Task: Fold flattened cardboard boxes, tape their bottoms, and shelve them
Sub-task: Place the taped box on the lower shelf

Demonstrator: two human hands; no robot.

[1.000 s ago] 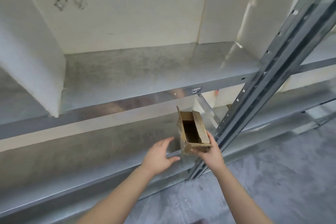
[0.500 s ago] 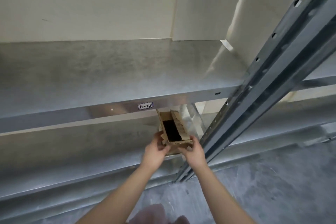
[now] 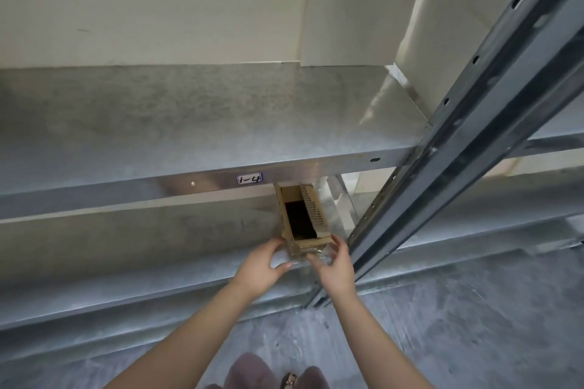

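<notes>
A small brown cardboard box [image 3: 313, 242], folded up with its top flaps open and a dark inside, stands on the lower metal shelf [image 3: 142, 281] just under the upper shelf's front edge. My left hand [image 3: 262, 267] holds its near left corner, fingers on the side and thumb in front. At the near right corner, my right hand [image 3: 336, 262] grips the box with fingers up by the flap. The box's far end is hidden under the upper shelf.
The upper shelf [image 3: 189, 123] carries large white boards [image 3: 158, 3] and a small label [image 3: 249, 179] on its front lip. A grey perforated upright [image 3: 474, 136] slants down just right of the box. Concrete floor [image 3: 474, 325] lies below, my feet [image 3: 268, 373] at the bottom edge.
My left hand came in from the side and took hold of the box. Both hands moved the box forward onto the lower shelf, under the upper shelf's lip.
</notes>
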